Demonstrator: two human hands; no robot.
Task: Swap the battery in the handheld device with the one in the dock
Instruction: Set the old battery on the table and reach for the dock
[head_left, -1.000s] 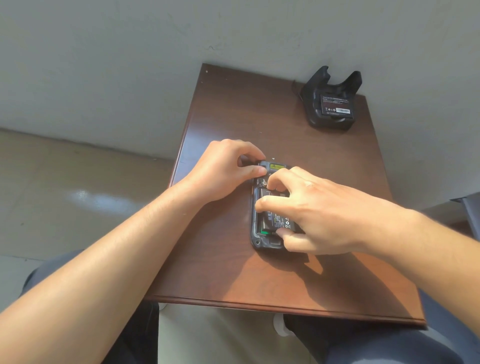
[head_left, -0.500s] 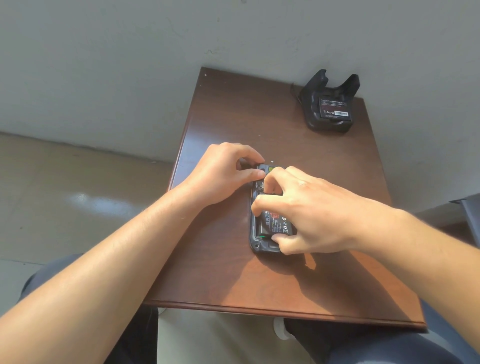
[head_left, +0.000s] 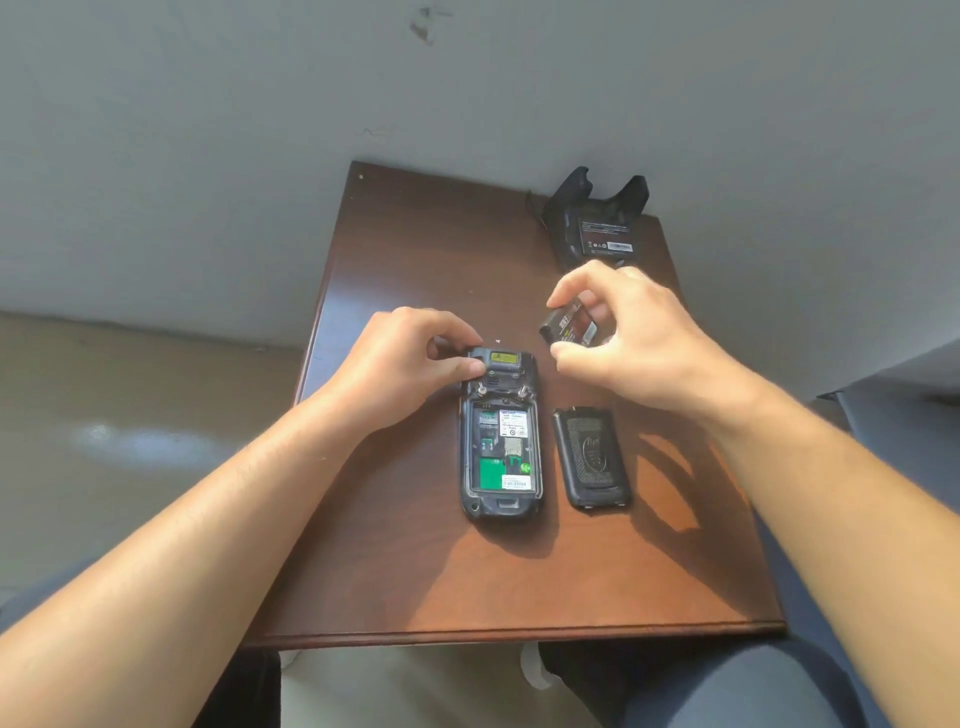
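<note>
The black handheld device (head_left: 500, 441) lies face down in the middle of the brown table (head_left: 415, 571), its battery bay uncovered with green boards and labels showing. My left hand (head_left: 410, 358) pinches the device's top end. My right hand (head_left: 639, 338) holds a black battery (head_left: 567, 326) in its fingertips, lifted above the table to the upper right of the device. The device's black back cover (head_left: 592, 457) rests flat just right of it. At the far right corner stands the black dock (head_left: 597, 223) with a second battery (head_left: 605, 236) seated in it.
The table is small and stands against a grey wall (head_left: 467, 78). Its near edge sits over my lap (head_left: 727, 686), and the floor (head_left: 130, 441) drops away on the left.
My right hand has pulled the battery out of the device and raised it up and to the right, uncovering the bay and the back cover. My left hand stays on the device's top.
</note>
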